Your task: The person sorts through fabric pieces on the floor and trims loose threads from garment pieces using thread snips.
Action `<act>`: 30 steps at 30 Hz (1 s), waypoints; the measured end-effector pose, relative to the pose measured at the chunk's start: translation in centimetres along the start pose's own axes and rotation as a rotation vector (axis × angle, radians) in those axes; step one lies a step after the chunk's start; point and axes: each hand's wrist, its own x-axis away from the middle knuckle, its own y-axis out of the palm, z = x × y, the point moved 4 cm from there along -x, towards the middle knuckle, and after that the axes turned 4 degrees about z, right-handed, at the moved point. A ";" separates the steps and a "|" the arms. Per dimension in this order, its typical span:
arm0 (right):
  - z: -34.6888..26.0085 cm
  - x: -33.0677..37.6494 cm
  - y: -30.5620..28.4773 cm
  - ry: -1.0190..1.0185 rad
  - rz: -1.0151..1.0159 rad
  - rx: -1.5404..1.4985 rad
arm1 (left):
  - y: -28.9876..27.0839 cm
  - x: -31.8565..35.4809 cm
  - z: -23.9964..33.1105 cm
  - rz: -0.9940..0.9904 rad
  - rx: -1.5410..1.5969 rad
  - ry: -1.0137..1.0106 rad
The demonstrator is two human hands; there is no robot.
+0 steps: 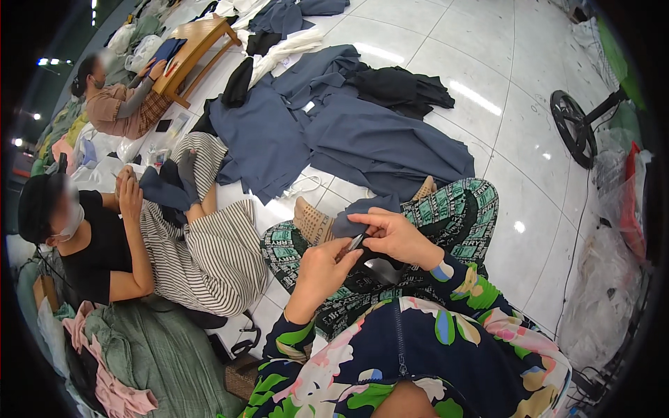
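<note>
Here we sit on a glossy white tile floor (516,83), lamps mirrored in it, with blue-grey cloth (362,139) heaped at twelve o'clock and a black garment (404,87) on its far edge. A fan (575,125) lies at two o'clock, only partly in view, its cord running down the tiles. At three o'clock clear plastic bags (599,292) crowd the rim, one showing red; what they hold we cannot make out. A wooden stool (195,45) stands at eleven o'clock beside one seated person; another, in a striped skirt, sits at nine o'clock handling dark cloth.

Our left hand (322,268) is closed around a small metal snipper (354,243), its handle hidden in the palm. Our right hand (397,233) pinches a blue-grey piece (359,217) over our knees, fingertips tight on its edge, just beside the blade.
</note>
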 end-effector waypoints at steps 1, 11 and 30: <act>0.2 0.0 0.0 -0.015 0.005 -0.008 | 0.0 -0.1 0.2 -0.004 -0.001 0.000; 1.1 -0.4 -0.2 -0.044 0.000 -0.029 | 0.4 -0.6 0.3 -0.006 0.020 -0.021; 0.8 -0.3 -0.5 -0.010 -0.007 -0.023 | 0.2 -0.7 -0.1 -0.016 0.140 -0.084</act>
